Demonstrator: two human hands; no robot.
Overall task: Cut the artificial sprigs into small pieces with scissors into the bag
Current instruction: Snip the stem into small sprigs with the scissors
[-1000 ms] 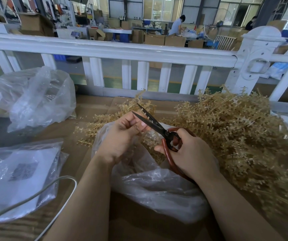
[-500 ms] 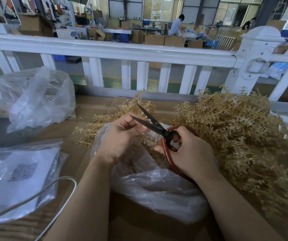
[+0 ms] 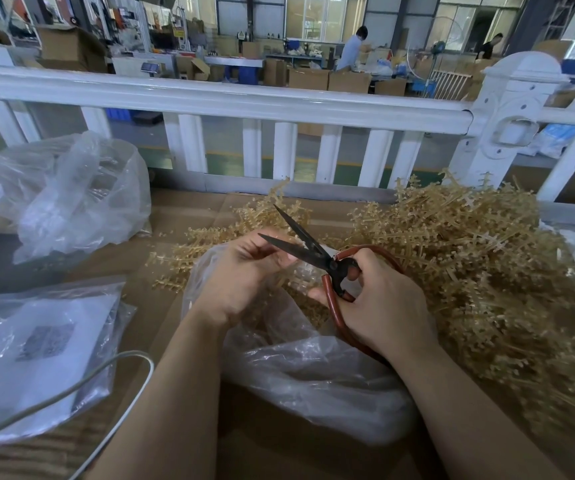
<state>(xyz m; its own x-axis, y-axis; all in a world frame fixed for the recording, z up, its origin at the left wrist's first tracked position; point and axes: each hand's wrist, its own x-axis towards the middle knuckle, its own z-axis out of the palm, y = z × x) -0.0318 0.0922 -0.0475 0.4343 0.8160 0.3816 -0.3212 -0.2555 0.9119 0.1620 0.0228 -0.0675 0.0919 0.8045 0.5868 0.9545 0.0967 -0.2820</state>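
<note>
The sprig piece (image 3: 291,249) sits pinched at the fingertips of the left hand (image 3: 241,271), right at the mouth of the clear plastic bag (image 3: 314,368). It is mostly hidden by the fingers and the blades, so I cannot tell its long axis with certainty; it seems to reach from the fingertips rightward into the gap of the blades. The scissors (image 3: 314,252) lie just to its right, blades parted in a narrow V, tips pointing up and to the left, their long axis running from the pivot near the right hand (image 3: 379,306) toward the left hand's fingers. The right hand is wrapped through the red loop handles, gripping them firmly. The left hand is the nearer to the sprig; the blades cross almost touching its fingertips, so the closing cut likely needs care there. The heap of uncut sprigs (image 3: 469,258) lies to the right and behind on the cardboard-covered table (image 3: 175,216), beside the bag.
</note>
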